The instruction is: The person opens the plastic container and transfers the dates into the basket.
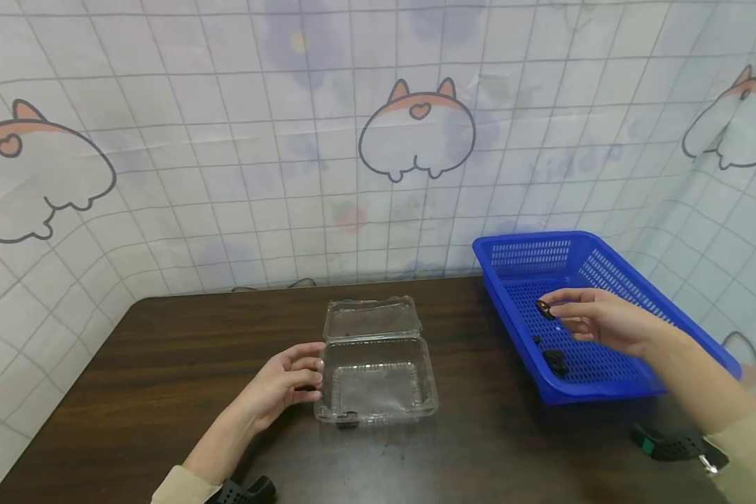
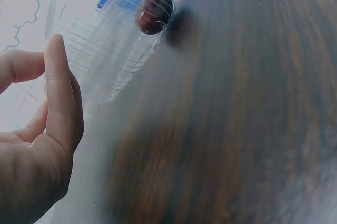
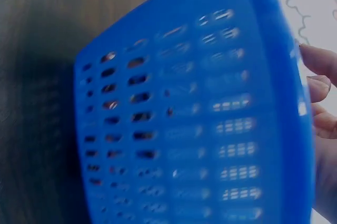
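My right hand (image 1: 595, 318) pinches a small dark brown, date-like fruit (image 1: 544, 310) between thumb and fingertips, above the blue basket (image 1: 699, 350). Beneath it, dark pieces (image 1: 556, 362) lie on the basket floor. My left hand (image 1: 283, 385) rests its relaxed fingers against the left side of a clear plastic clamshell box (image 1: 425, 374), whose lid (image 1: 372, 320) is folded back. One glossy red-brown fruit (image 2: 154, 13) sits inside the box by its near wall. In the right wrist view, the basket's slotted wall (image 3: 184, 92) hides most of my right hand (image 3: 321, 92).
Both containers stand on a dark wooden table (image 1: 183, 350), the basket on the right against the tiled-pattern backdrop (image 1: 277, 175). Black wrist straps (image 1: 674, 444) show near the sleeves. A thin cable (image 1: 746, 339) runs beyond the basket's right side.
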`<state>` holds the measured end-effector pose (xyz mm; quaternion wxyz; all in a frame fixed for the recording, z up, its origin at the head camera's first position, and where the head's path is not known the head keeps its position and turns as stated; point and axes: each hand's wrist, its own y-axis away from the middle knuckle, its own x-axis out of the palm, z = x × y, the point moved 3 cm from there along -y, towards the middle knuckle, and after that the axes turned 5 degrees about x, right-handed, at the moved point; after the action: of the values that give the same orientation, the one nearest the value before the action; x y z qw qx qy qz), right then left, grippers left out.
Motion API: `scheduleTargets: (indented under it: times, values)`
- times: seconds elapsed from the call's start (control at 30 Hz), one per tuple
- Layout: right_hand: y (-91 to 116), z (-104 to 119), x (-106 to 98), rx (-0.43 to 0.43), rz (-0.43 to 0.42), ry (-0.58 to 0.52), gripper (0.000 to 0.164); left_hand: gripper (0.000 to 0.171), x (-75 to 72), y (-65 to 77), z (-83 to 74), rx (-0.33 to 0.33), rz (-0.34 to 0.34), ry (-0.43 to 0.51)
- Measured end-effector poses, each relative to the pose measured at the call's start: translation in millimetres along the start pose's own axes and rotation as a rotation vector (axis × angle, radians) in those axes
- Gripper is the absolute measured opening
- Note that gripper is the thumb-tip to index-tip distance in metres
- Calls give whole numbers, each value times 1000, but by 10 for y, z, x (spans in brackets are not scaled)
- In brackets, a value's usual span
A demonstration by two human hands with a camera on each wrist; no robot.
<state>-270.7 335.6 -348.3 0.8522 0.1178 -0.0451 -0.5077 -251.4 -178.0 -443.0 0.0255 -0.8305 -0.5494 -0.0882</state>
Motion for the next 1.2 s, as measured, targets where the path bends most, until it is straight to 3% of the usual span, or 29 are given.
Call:
scheduleTargets:
  times: [0.5,1.2]
  values:
    - [146,-158,-107,51,-52,65,25,63,-9,-11,-7,-2,-5,-9]
    - [84,-121,-4,40,-53,107,21,64,-7,3,4,-7,-12,-11]
